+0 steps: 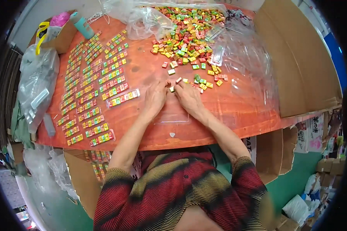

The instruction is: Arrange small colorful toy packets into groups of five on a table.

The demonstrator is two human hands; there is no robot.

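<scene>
My two hands come together over the middle of the orange-red table (154,134). My left hand (156,96) is closed, its fingertips pinching a small reddish box, partly hidden. In my right hand (189,98) the fingers close on a small red-and-white box (178,80). Between the fingertips lies a small green-and-white box (171,89). Just below the hands a clear plastic tray (172,118) rests flat on the table. Several loose small boxes (209,85) lie beyond my right hand. Left of my left hand is a clear tray filled with a row of small boxes (123,98).
A large heap of red, yellow and green boxes (192,34) covers the far side. Rows of filled trays (89,104) line the left. Clear plastic packaging (246,57) and a tall cardboard box (297,57) stand right. A teal bottle (82,25) is far left.
</scene>
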